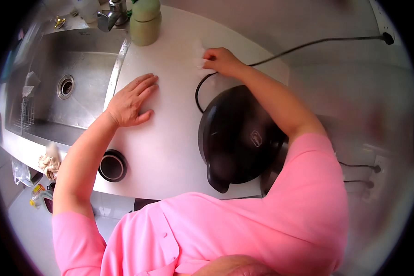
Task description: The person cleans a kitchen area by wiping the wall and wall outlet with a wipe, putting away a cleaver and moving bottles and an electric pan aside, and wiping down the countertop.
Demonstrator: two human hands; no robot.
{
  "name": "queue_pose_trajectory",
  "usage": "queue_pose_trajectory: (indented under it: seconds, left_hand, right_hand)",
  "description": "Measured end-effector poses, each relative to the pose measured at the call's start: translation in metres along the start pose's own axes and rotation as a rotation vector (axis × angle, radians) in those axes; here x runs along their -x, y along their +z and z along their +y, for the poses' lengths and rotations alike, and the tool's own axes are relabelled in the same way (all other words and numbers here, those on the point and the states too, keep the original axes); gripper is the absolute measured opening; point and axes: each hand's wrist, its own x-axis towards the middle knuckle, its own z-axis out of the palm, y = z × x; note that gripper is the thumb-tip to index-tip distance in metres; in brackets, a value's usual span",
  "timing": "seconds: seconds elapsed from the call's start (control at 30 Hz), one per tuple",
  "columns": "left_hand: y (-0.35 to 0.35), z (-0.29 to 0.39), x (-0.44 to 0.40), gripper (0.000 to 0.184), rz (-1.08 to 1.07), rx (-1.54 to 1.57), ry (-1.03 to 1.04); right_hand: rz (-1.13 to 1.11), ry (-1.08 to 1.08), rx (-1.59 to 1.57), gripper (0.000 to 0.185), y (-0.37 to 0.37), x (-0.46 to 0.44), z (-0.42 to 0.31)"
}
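My left hand [132,101] lies flat on the white countertop [165,142], fingers stretched out, beside the sink's right edge. Farther back on the counter, my right hand [221,61] is closed with its fingertips pinching what looks like a white tissue [200,62]. It presses near the surface, just behind a black power cord [198,92]. Below my right forearm sits a black, rounded electric appliance [234,138] with a handle-like tab at its front; my arm covers part of it. A round black lid or dish [112,166] rests near my left forearm.
A steel sink [92,60] with a drain is at the left, its faucet [117,14] behind it. A green jar [145,27] stands beside the faucet. The cord runs to a wall plug [387,38]. A crumpled cloth [49,163] hangs at the front left edge.
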Motion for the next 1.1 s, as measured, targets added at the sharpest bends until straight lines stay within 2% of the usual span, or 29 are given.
queue_pose_trajectory:
  seconds: [0.03,0.1,0.2,0.23,0.3,0.33,0.4,0.43,0.5,0.57,0.63,0.67,0.73,0.77,0.83,0.9,0.97,1.03,1.07,1.1]
  left_hand:
    - [-0.002,-0.002,-0.001,0.061,0.002,-0.003,-0.002]
    - [-0.005,0.002,-0.001,0.06,0.024,0.039,0.017]
    - [0.0,0.0,0.001,0.059,0.031,0.039,0.019]
    - [0.0,-0.001,-0.001,0.059,0.051,0.043,0.033]
    - [-0.001,-0.002,0.0,0.06,0.039,0.037,0.029]
    - [-0.001,-0.002,0.0,0.06,0.025,0.027,0.02]
    - [-0.001,-0.001,-0.001,0.061,0.025,0.029,0.018]
    - [-0.001,-0.001,0.0,0.061,0.021,0.033,0.012]
    - [0.003,-0.002,0.001,0.064,0.02,0.051,0.018]
    - [0.002,-0.005,0.0,0.068,0.022,0.061,0.022]
    - [-0.003,0.001,-0.001,0.061,0.042,0.058,0.024]
    - [-0.003,0.001,0.0,0.061,0.038,0.058,0.025]
    - [-0.003,-0.001,-0.001,0.06,0.049,0.052,0.029]
    - [-0.003,-0.003,-0.001,0.06,0.048,0.047,0.032]
    - [0.001,-0.001,-0.001,0.06,0.048,0.035,0.027]
    - [-0.003,0.0,-0.001,0.061,0.034,0.042,0.017]
    - [-0.003,0.001,-0.001,0.061,0.014,0.052,0.011]
    - [0.001,-0.003,-0.002,0.066,0.012,0.076,0.032]
    - [0.002,-0.003,-0.002,0.068,-0.004,0.072,0.017]
    - [0.004,-0.003,-0.002,0.068,-0.006,0.072,0.016]
  right_hand:
    - [0.018,0.045,0.067,0.013,-0.011,0.003,0.002]
    - [0.129,0.435,-0.027,0.017,-0.048,0.006,0.017]
    - [0.176,0.458,-0.043,0.016,-0.036,-0.002,0.013]
    - [0.136,0.18,0.148,0.014,-0.016,-0.006,0.024]
    - [0.014,0.147,-0.009,0.013,-0.012,0.002,-0.005]
    - [0.019,0.148,-0.006,0.013,-0.019,0.004,0.004]
    - [0.115,0.366,0.049,0.026,-0.045,0.011,0.052]
    - [0.141,0.498,0.278,0.032,-0.054,0.018,0.091]
    - [0.381,0.774,0.24,0.035,-0.076,0.027,0.143]
    - [0.591,0.899,-0.041,0.031,-0.087,0.013,0.129]
    - [0.084,1.035,0.532,0.05,-0.091,-0.003,0.056]
    - [0.083,1.036,0.528,0.05,-0.086,-0.009,0.058]
    - [-0.089,0.938,0.597,0.052,-0.081,-0.035,0.08]
    - [0.103,0.852,0.525,0.049,-0.062,-0.062,0.141]
    - [0.147,0.798,0.649,0.045,-0.042,-0.078,0.154]
    - [0.475,1.077,-0.086,0.041,-0.043,-0.095,0.063]
    - [0.904,1.151,-1.081,0.038,-0.04,-0.098,0.029]
    - [1.046,0.933,-1.179,0.031,-0.035,-0.087,0.019]
    - [1.048,0.937,-1.178,0.031,-0.038,-0.085,0.027]
    - [0.664,1.056,-0.403,0.027,-0.043,-0.084,0.037]
